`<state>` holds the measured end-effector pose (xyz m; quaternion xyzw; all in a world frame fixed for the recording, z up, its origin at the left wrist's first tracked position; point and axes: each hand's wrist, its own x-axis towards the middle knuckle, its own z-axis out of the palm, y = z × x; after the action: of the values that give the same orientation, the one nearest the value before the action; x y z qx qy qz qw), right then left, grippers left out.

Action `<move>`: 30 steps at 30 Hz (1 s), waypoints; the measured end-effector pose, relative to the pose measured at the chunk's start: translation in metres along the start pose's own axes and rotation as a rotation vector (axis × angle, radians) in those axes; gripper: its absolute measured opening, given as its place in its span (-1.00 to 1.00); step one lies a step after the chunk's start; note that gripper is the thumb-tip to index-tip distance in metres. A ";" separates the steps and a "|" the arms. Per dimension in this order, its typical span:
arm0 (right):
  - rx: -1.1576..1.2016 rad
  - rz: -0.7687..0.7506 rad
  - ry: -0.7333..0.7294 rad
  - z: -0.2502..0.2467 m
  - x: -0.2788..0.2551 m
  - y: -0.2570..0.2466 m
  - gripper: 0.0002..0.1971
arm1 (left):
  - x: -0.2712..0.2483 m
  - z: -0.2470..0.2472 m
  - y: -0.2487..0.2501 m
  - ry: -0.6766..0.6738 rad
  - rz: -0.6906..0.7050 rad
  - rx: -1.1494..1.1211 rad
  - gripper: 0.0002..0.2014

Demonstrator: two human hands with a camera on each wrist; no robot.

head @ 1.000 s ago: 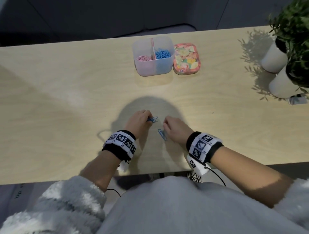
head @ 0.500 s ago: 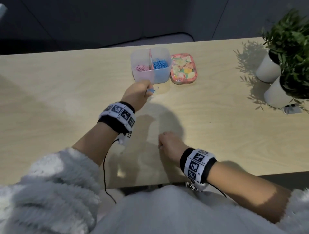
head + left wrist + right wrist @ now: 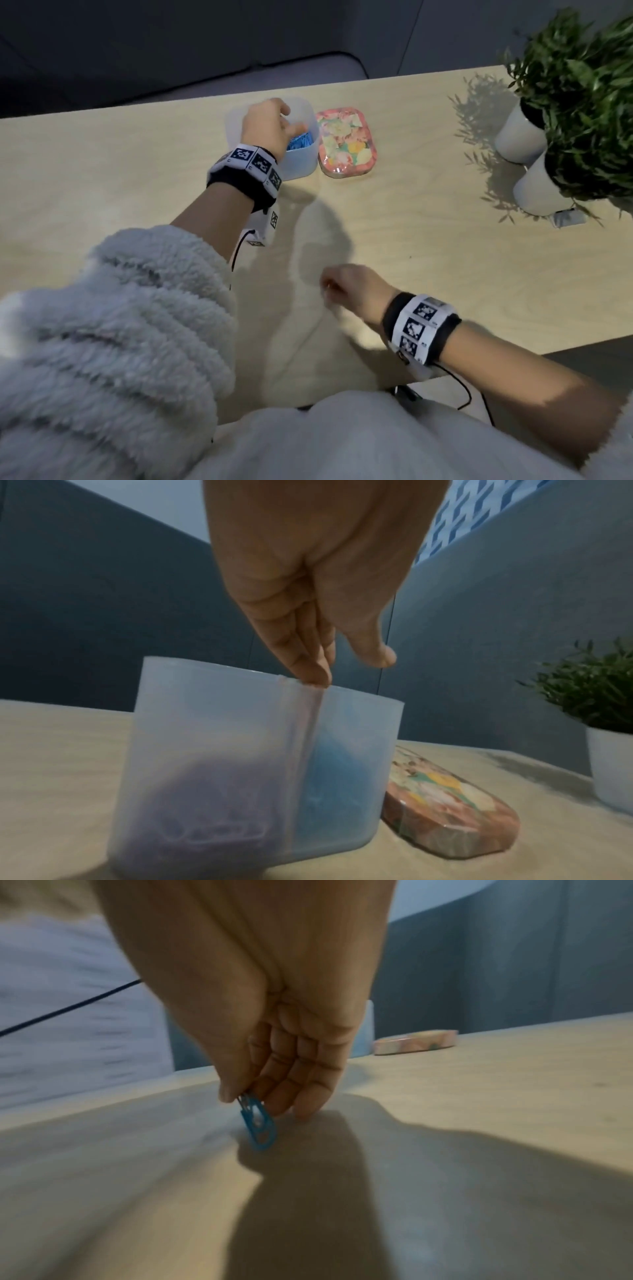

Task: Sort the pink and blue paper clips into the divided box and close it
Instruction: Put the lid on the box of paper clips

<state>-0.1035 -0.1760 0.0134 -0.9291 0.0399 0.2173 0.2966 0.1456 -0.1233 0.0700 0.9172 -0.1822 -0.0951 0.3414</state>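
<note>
The translucent divided box [image 3: 301, 164] stands at the table's far middle. Blue paper clips [image 3: 301, 142] lie in its right compartment and pink clips [image 3: 212, 804] in its left. My left hand [image 3: 291, 125] hovers over the box, fingers straight and pointing down at the divider [image 3: 308, 723], thumb spread; nothing shows between them in the left wrist view [image 3: 349, 669]. My right hand [image 3: 325, 287] is near the front edge. It pinches a blue paper clip [image 3: 258, 1123] between thumb and fingers, just above the table. The floral lid [image 3: 346, 142] lies right of the box.
Two white pots with green plants [image 3: 534, 161] stand at the far right of the wooden table [image 3: 445, 257]. A small grey object [image 3: 568, 217] lies by the nearer pot. A dark wall runs behind the table.
My left hand carried its blue clip from the front of the table up to the box and opened over it. My right hand took hold of the other blue clip.
</note>
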 end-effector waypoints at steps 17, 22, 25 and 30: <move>0.158 0.055 0.509 -0.172 0.182 -0.047 -0.72 | -0.030 -0.008 -0.091 -0.034 -0.186 -0.434 -0.41; 0.123 0.275 0.748 -0.161 0.160 0.012 -0.67 | -0.038 -0.011 -0.092 -0.057 -0.175 -0.480 -0.29; 0.072 0.617 0.574 -0.137 0.146 0.041 -0.42 | -0.042 -0.008 -0.094 -0.048 -0.160 -0.497 -0.26; 0.013 0.670 0.529 -0.109 0.141 0.054 -0.18 | -0.056 -0.005 -0.092 -0.029 -0.181 -0.506 -0.20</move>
<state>0.0538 -0.2750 0.0037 -0.8868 0.4154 0.0556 0.1950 0.1202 -0.0332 0.0156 0.8137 -0.0748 -0.1809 0.5473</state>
